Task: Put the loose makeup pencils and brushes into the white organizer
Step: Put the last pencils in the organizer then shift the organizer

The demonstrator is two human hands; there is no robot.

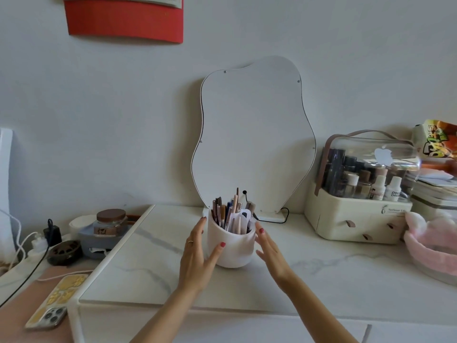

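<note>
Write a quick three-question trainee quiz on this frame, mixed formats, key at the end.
1. True or false: the white organizer stands upright on the marble top, with pencils and brushes sticking out of it.
2. Multiple choice: where is the phone? A) left of the marble top, lying flat B) inside the organizer C) leaning on the mirror
3. Fill in: the left hand and right hand are open on either ____ of the organizer.

Key: 1 true; 2 A; 3 side
</note>
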